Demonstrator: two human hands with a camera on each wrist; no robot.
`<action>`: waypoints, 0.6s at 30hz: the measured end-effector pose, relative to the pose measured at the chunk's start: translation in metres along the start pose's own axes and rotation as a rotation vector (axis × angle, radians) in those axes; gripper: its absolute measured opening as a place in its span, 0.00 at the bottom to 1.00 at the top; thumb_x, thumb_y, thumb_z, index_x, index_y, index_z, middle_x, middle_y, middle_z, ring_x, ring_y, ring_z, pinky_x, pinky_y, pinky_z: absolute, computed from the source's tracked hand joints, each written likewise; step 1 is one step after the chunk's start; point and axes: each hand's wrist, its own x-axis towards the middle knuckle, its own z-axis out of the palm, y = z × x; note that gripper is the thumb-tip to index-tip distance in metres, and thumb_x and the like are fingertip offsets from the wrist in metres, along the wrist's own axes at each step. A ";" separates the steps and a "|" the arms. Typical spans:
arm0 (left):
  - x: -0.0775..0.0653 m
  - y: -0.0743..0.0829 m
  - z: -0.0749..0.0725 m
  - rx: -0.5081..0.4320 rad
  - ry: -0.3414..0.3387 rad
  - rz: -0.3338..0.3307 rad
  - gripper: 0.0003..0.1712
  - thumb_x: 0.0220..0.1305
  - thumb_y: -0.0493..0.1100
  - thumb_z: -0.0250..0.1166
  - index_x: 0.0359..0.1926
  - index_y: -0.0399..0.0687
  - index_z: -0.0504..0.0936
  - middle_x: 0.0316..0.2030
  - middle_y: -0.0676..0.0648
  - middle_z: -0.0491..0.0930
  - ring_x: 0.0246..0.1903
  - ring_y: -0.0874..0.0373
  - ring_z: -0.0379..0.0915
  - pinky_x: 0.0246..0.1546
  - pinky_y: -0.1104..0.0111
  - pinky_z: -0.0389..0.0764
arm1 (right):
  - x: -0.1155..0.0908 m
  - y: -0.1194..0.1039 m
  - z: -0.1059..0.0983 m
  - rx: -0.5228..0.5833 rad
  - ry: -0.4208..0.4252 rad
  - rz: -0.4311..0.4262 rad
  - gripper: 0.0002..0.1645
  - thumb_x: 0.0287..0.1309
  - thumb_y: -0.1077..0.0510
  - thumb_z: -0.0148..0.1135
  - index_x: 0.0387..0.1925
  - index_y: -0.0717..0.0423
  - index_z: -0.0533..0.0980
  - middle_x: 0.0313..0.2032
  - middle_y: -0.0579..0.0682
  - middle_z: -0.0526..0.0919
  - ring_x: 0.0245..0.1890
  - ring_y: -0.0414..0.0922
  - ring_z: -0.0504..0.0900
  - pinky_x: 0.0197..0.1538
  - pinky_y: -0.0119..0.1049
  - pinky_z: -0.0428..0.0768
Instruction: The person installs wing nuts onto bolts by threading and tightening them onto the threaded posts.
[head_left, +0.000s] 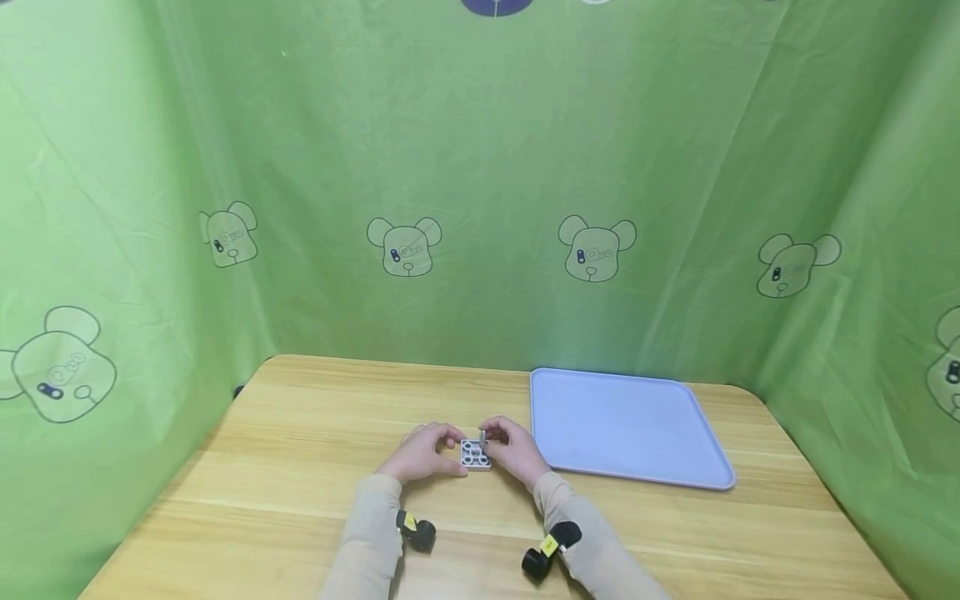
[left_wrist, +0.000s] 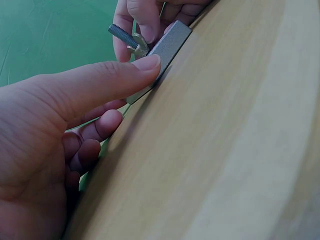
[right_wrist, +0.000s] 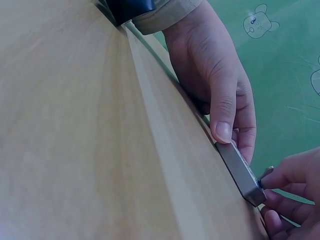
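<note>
A small grey square block [head_left: 476,465] with round holes in its top lies on the table in the head view. My left hand [head_left: 422,454] grips it from the left, thumb along the near side and fingers behind. Out of the block's top rises a threaded bolt [left_wrist: 121,35], with a brass-coloured wing nut [left_wrist: 140,48] low on its thread. My right hand [head_left: 517,454] pinches at the wing nut beside the block's right edge. In the right wrist view, the block [right_wrist: 240,172] shows side-on between both hands, and the right fingers partly hide the nut.
A pale lilac tray [head_left: 626,427] lies to the right of the hands. The wooden table [head_left: 315,433] reaches back to a green curtain [head_left: 480,308], which also hangs at both sides. Black wrist cameras [head_left: 422,536] sit on the sleeves.
</note>
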 end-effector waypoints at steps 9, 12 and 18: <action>0.000 -0.001 0.000 -0.003 0.002 0.003 0.31 0.40 0.57 0.78 0.49 0.60 0.82 0.38 0.59 0.77 0.41 0.60 0.65 0.48 0.61 0.65 | 0.000 -0.001 -0.002 -0.064 0.003 0.001 0.10 0.49 0.64 0.67 0.37 0.56 0.80 0.39 0.51 0.85 0.43 0.45 0.80 0.56 0.47 0.76; 0.000 -0.001 0.000 0.000 0.002 0.002 0.31 0.40 0.57 0.78 0.49 0.60 0.82 0.38 0.59 0.77 0.41 0.60 0.65 0.47 0.61 0.65 | 0.000 -0.002 -0.002 -0.086 0.007 0.004 0.09 0.48 0.64 0.68 0.35 0.55 0.80 0.38 0.50 0.85 0.42 0.43 0.79 0.55 0.45 0.76; 0.001 -0.002 0.001 0.005 0.000 0.001 0.30 0.40 0.57 0.78 0.49 0.61 0.82 0.38 0.59 0.77 0.41 0.60 0.65 0.48 0.60 0.65 | 0.000 -0.002 -0.001 -0.105 0.015 0.009 0.09 0.47 0.63 0.70 0.33 0.55 0.78 0.37 0.50 0.84 0.41 0.43 0.79 0.54 0.46 0.76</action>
